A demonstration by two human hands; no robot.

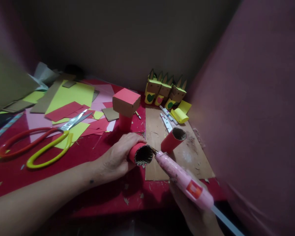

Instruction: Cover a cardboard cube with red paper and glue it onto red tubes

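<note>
My left hand [118, 157] grips a red-covered cardboard tube [140, 154], its open end facing me. My right hand [196, 213] holds a pink glue gun [182, 178]; its nozzle touches the tube's rim on the right side. A second red tube [173, 139] lies just behind the nozzle on a cardboard sheet [186, 157]. A red-topped cardboard box on a short red tube [126, 106] stands behind my left hand.
Scissors with red and yellow handles [39, 144] lie at the left among red, yellow and pink paper scraps [68, 98]. Several small decorated cardboard figures [164, 90], markers [167, 119] and a yellow paper roll [180, 114] sit at the back. A dark red wall [255, 114] closes the right side.
</note>
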